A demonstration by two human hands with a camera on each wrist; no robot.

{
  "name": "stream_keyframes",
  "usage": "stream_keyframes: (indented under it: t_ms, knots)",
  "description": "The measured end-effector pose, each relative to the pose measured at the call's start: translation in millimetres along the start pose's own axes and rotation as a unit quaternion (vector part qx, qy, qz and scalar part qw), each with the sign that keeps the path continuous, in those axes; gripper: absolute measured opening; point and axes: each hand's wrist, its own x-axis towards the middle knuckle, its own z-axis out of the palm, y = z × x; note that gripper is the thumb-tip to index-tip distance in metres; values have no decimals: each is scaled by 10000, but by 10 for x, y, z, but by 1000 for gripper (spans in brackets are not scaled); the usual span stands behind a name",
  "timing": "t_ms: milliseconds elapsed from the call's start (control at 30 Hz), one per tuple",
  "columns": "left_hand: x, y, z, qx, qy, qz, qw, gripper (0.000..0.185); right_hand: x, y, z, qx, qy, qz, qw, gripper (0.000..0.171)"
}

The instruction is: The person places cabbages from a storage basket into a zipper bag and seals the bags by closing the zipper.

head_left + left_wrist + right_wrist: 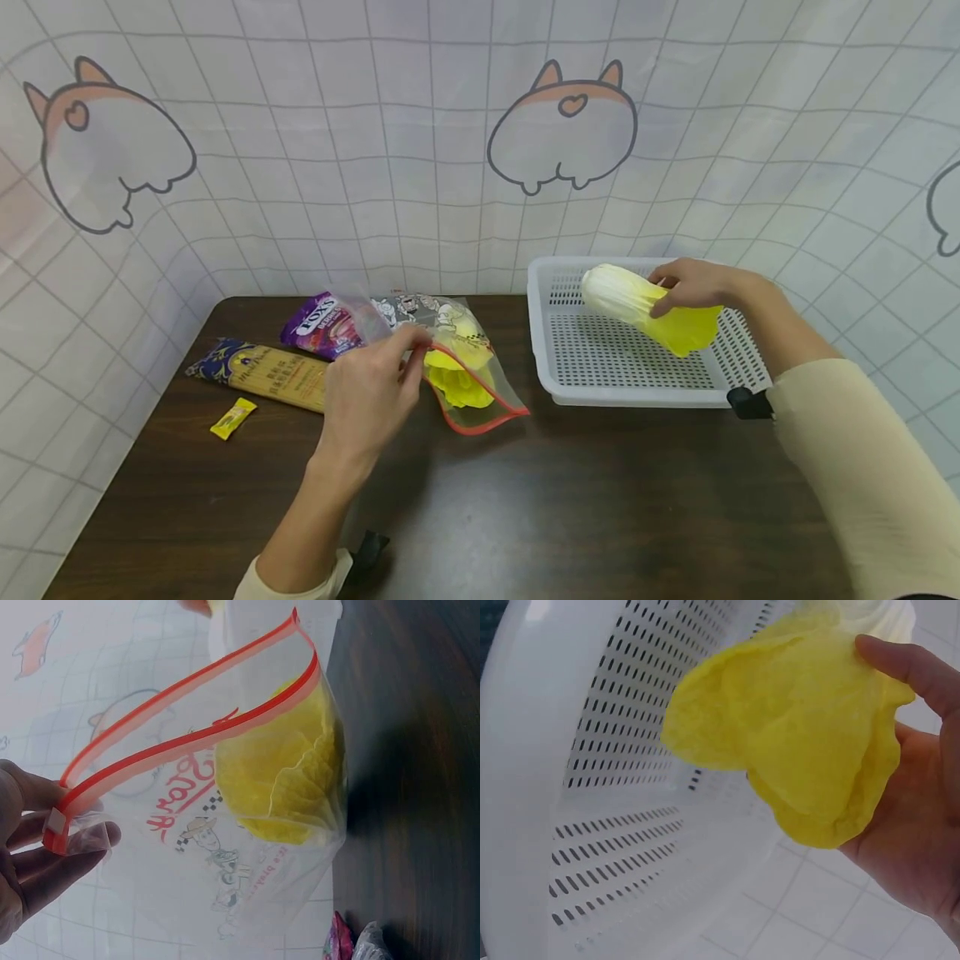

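My left hand [375, 387] pinches one corner of a clear zip bag [135, 832] by its red zip edge, beside the white slider. The bag's mouth gapes apart, and a yellow leafy vegetable [277, 776] lies inside it. Over the white perforated basket [543, 350], my right hand [701, 285] grips a napa cabbage [626, 296]. Its white stem end points left and its yellow leaves lie to the right, under the hand. In the right wrist view, the thumb presses on the cabbage [802, 727] while the fingers are mostly hidden behind it.
Left of the bag lie a purple Fox's snack packet [322, 325], a long yellow-and-blue packet [277, 375] and a small yellow wrapped piece [233, 418]. All stand on a dark wooden table [600, 500]. A white grid-patterned curtain [420, 150] hangs behind.
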Motion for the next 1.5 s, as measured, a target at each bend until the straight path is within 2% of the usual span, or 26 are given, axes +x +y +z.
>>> stream_keyframes:
  t_ms: [167,567,833,1100,1267,1367,1500]
  knots:
    - [-4,-10,0,-53,42,-54,10000,7,-85,-105,-7,283,132,-296,9991,63]
    - [11,-36,14,-66,18,-148,9999,9,-291,-360,-35,818,93,-969,9919,54]
    - [18,-34,31,-78,31,-217,9997,9,-491,-718,-3,963,39,-1841,9782,50]
    - [16,-39,29,-132,56,-259,9996,7,-684,-1049,191,1067,-150,-2577,9602,51]
    - [14,-44,37,-151,76,-336,9993,7,-776,-1198,375,1367,-529,-2900,9457,52]
    - [11,-46,44,-200,82,-388,9990,7,-810,-1250,488,1436,-748,-2938,9420,52]
    - [2,-48,46,-249,91,-425,9987,7,-830,-1301,643,1341,-962,-2876,9434,52]
